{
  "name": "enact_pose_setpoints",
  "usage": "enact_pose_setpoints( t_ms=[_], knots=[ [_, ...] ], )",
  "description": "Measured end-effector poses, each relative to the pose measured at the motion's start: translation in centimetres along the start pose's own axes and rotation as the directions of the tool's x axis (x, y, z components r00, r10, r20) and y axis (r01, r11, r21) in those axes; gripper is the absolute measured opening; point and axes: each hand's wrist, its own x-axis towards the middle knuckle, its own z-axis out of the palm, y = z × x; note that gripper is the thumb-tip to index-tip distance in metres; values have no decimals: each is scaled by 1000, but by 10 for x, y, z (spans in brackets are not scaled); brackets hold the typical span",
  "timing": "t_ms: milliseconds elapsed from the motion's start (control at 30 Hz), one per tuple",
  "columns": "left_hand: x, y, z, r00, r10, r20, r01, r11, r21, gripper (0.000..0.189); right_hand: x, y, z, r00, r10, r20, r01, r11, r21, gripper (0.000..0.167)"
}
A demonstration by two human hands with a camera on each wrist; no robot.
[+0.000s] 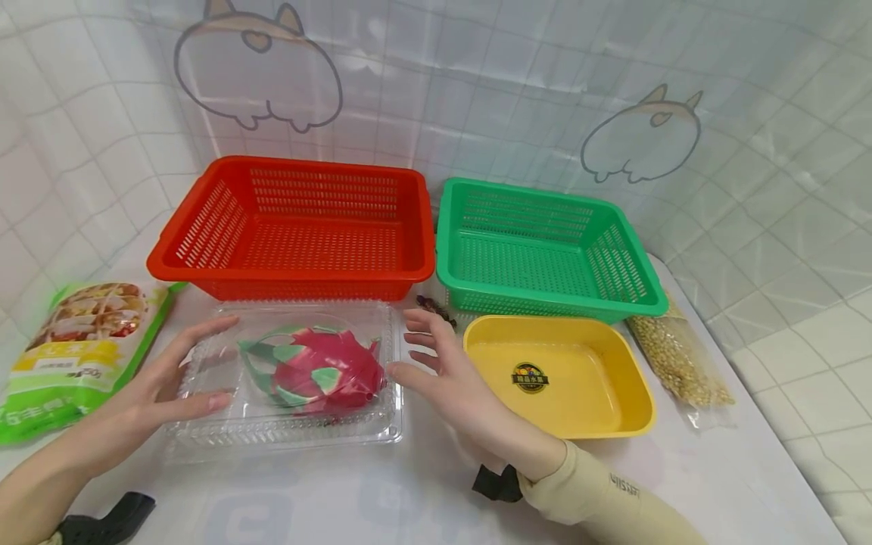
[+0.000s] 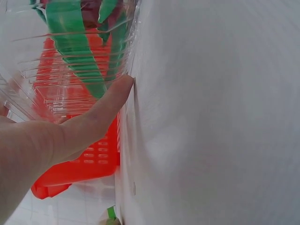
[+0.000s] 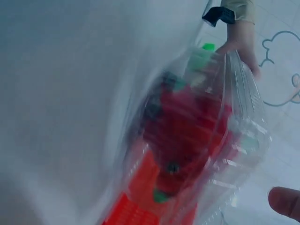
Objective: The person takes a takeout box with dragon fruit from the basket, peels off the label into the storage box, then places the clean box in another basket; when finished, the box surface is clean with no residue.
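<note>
A clear plastic clamshell box [image 1: 272,433] lies on the table with its lid down. Inside it is a pink dragon fruit [image 1: 341,371] with green scales, also seen through the plastic in the right wrist view. At the box's left side is my left hand [image 1: 139,405], thumb and forefinger spread and fairly straight. One of its fingers [image 2: 105,105] reaches along the box's side in the left wrist view. My right hand [image 1: 456,382] is beside the right edge, fingers loosely bent and holding nothing. Its thumb [image 3: 284,202] appears apart from the box in the right wrist view.
Behind the box stands a red basket [image 1: 306,284], with a green basket [image 1: 545,300] to its right. A yellow tub [image 1: 565,378] sits in front of the green one. Bagged grains [image 1: 674,348] lie far right, a printed food bag [image 1: 82,348] far left. Small dark items [image 1: 436,309] lie between.
</note>
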Motion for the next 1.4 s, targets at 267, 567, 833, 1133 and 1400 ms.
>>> enact_pose_setpoints(
  t_ms=[267,567,833,1133,1400],
  knots=[
    [1,0,0,1000,0,-13,1,1000,21,85,5,13,15,995,104,-8,-102,989,107,70],
    [1,-1,1,1000,-13,-18,13,1000,24,85,0,18,21,990,131,48,-135,985,109,72],
    [0,-2,1,1000,-7,-13,7,1000,16,85,4,21,20,984,154,84,-163,980,112,66],
    [0,-1,2,1000,-4,-16,4,1000,26,85,4,24,21,980,167,109,-179,977,113,57],
    [0,-1,-1,1000,7,-12,-7,999,45,85,6,26,22,981,143,128,-160,978,134,57]
  ],
)
